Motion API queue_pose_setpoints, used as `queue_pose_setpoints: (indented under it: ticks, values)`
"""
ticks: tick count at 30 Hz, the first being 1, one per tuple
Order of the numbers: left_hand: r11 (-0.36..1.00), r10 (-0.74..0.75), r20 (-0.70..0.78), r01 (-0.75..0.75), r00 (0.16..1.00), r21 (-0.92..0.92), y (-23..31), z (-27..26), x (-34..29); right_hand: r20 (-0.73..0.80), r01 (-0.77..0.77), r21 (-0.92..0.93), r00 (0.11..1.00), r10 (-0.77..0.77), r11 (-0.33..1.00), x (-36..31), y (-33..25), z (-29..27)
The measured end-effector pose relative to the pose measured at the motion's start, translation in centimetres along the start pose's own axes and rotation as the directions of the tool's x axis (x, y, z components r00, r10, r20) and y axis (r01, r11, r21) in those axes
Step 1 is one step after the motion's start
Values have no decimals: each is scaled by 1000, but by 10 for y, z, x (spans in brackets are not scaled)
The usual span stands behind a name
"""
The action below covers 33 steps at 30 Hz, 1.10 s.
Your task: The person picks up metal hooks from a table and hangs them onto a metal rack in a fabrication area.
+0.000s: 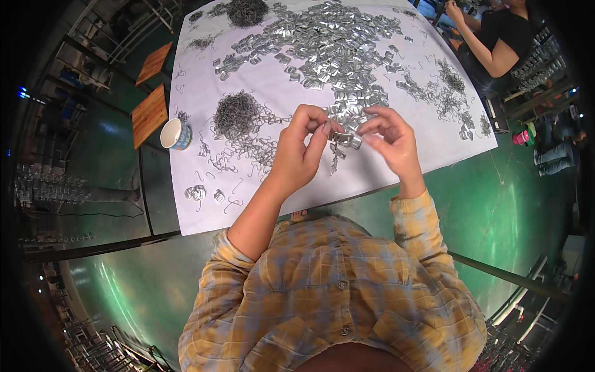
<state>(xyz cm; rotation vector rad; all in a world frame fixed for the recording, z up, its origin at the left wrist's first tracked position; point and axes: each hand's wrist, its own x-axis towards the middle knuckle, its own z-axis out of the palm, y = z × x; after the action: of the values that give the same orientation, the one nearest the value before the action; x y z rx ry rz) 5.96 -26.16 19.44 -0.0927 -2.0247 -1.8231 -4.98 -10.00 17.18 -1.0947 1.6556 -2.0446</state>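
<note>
Over the near part of the white-covered table (282, 199), my left hand (299, 152) pinches a small shiny metal piece (340, 136) between thumb and fingertips. Thin dark bits hang or lie just below it; I cannot tell if they are joined to it. My right hand (392, 142) is close by on the right, its fingers curved and apart, with nothing visible held. Beyond both hands spreads a large heap of flat, bent silver metal pieces (334, 43). A pile of thin wire S-shaped hooks (237, 115) lies left of my left hand.
A paper cup (176, 134) stands at the table's left edge beside wooden boards (150, 116). More hooks lie in a far dark pile (246, 11) and scattered at right (451, 80). Another person (496, 46) works at the far right corner. Green floor (477, 186) surrounds the table.
</note>
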Motion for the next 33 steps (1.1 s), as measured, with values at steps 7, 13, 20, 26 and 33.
queue_pose_setpoints:
  ticks: [7,13,20,26,33]
  values:
    - [997,75,-97,-75,992,5,-2,-7,-5,-199,-331,-703,941,273,629,-30,106,-25]
    - [993,18,-128,-2,992,119,-1,-11,-10,-196,-158,-849,980,-24,505,-33,138,-28]
    - [976,-80,-98,98,992,195,-2,-1,-12,-76,-344,36,935,346,938,-3,8,-4]
    - [978,-55,-35,61,998,201,4,11,-7,-3,-275,-243,959,283,930,-5,-47,6]
    - [987,-78,42,71,996,141,10,22,-7,50,-116,-488,986,160,865,-13,-62,-2]
